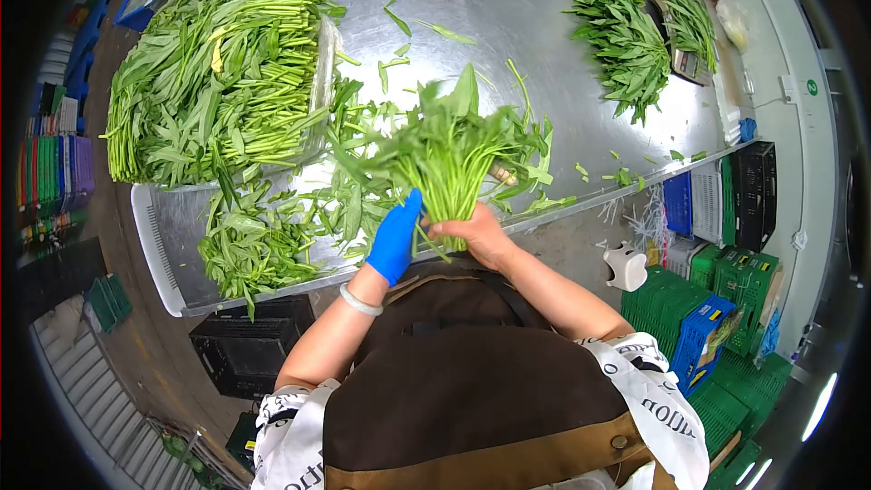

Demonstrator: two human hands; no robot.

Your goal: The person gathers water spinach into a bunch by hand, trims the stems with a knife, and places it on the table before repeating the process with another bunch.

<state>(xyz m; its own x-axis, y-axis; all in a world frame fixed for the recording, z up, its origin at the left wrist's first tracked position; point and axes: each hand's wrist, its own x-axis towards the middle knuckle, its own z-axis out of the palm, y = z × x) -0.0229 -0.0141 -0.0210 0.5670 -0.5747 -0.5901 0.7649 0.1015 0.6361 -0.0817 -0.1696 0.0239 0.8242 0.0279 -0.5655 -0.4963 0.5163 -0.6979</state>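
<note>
Bunch of leafy greens (451, 150) held upright by its stem ends over the near edge of the steel tabletop (517, 18). Right hand (478, 234), bare, clamped around the stems; left hand (396, 238), blue-gloved, fingers closed against the bunch's left side. Loose greens (256, 240) just left of it. Large stacked pile (218, 82) further left; second pile (619, 32) at the far right.

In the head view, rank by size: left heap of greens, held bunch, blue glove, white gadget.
1. Big heap of green leafy stalks, left.
2. Hand-held green leafy bunch; nearer the camera, so flattered.
3. Blue rubber glove.
4. White plastic gadget, only slightly smaller.
</note>
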